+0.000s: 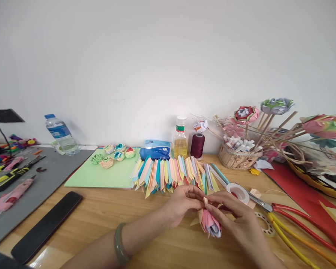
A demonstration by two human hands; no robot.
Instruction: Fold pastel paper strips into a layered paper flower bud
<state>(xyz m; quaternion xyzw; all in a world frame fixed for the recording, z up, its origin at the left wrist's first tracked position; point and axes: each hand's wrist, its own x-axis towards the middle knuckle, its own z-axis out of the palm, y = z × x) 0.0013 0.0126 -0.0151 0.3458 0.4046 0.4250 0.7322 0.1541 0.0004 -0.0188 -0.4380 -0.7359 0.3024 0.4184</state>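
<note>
A pink paper flower [210,223] sits between the two hands over the near middle of the wooden tabletop [106,209]; whether it touches the wood cannot be told. Its long axis slants, the open petal end aimed at about five o'clock and the base at eleven. The left hand [186,203] pinches the base with thumb and fingertips; the right hand [235,215] grips it too, thumb and fingers bent over the upper right side.

Taking the flower as the dial's centre, the fanned folded paper strips [168,175] have their near edge at eleven o'clock, close to the left fingers. A white tape roll [244,192] lies near one to two, scissors [266,206] near three, crowding that side. Bare wood runs from six to nine, out to a black rectangular slab [47,226].
</note>
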